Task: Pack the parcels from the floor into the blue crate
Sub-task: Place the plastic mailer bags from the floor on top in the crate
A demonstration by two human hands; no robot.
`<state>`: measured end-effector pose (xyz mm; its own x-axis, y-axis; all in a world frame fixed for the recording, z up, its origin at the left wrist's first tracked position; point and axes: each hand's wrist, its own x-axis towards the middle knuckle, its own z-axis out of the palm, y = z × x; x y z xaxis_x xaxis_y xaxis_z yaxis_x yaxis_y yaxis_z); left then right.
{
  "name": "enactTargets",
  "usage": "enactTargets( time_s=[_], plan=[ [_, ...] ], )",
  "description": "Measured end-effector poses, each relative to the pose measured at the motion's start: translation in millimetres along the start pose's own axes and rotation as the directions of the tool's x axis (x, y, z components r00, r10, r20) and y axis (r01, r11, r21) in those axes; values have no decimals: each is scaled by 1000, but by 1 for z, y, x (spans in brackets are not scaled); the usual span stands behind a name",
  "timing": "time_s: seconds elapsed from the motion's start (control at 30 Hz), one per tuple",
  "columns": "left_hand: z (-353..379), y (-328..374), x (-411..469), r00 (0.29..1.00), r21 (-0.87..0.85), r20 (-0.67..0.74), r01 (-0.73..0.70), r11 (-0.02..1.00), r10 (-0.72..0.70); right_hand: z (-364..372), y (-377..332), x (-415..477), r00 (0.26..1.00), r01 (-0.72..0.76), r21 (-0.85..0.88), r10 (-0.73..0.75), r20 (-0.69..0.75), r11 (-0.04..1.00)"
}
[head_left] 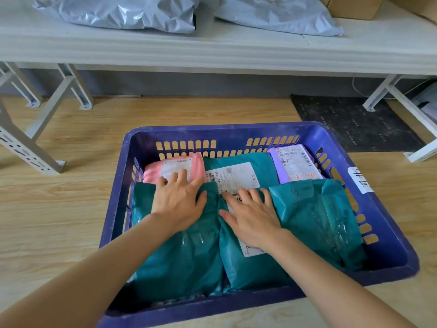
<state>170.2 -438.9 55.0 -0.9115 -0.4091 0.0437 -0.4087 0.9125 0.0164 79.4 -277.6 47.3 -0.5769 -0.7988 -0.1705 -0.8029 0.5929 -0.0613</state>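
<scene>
- Nearest me, the near wall of the blue crate (236, 301) sits on the wood floor (59, 209); three teal mailers fill its front row side by side
- On the left one, my left hand (179, 200) lies flat with fingers straight; palm presses the left teal parcel (179, 261), fingertips reach the pink parcel (153, 172); grasping nothing
- Beside it, my right hand (250, 216) is spread flat on the white label of the middle teal parcel (250, 271); released too, only pressing
- Untouched at the right wall: the right teal parcel (316, 221), its far edge overlapping the purple parcel (293, 162)
- Back row against the slotted far wall: pink, the back teal parcel (260, 162), purple
- Handling estimate: soft, light poly bags; glossy film looks slippery and crumples under the palm, so pinch a folded edge or corner rather than the slick face
- No parcel shows on the floor in view; packing looks nearly done
- Farthest: a dark mat (354, 119), then a white table (165, 50) carrying grey mailers (118, 13)
</scene>
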Motion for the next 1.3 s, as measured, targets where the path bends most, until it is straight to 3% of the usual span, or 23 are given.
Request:
enactTargets(
  time_s=[0.13,0.2,0.23,0.3,0.37,0.4,0.5,0.57,0.73,0.83,1.0,1.07,1.17,1.3],
  plan=[
    [7,-3,-8,995,34,99,-9,999,5,4,-6,-1,994,-20,-35,24,108,999],
    [10,0,-10,992,69,127,0,998,-9,-10,-9,1,995,29,53,-34,93,998],
    [9,4,-8,993,76,121,0,997,-9,-21,-9,0,994,92,138,-99,41,986],
    [4,13,-5,998,54,43,-53,997,51,-43,-3,-5,951,255,271,-191,-242,928],
    [-3,28,-1,984,-43,-48,-174,984,172,-59,20,-6,894,237,281,-95,-439,930],
    [-7,39,1,971,-106,-49,-239,965,235,-62,36,-6,910,140,294,-6,-415,945],
    [-11,78,5,954,-280,56,-269,922,295,-56,82,-8,979,-165,230,187,-79,959],
    [-2,95,7,953,-285,142,-220,933,268,-39,94,-13,979,-203,148,200,37,968],
    [19,101,0,959,-84,152,-230,969,241,3,85,-14,964,-242,-105,227,-139,965],
    [20,104,-3,961,-35,151,-227,973,230,4,89,-6,943,-280,-165,238,-233,946],
    [25,99,-6,974,-19,77,-212,977,213,4,110,-5,946,-220,-306,126,-299,926],
    [24,99,-7,978,-38,32,-206,978,207,6,111,-5,950,-202,-299,112,-292,933],
    [21,100,-9,967,-92,136,-206,974,218,8,114,-4,958,-150,-168,102,-268,974],
    [8,116,-12,919,-224,145,-329,917,365,0,124,-12,911,-248,81,261,-320,965]
  ],
)
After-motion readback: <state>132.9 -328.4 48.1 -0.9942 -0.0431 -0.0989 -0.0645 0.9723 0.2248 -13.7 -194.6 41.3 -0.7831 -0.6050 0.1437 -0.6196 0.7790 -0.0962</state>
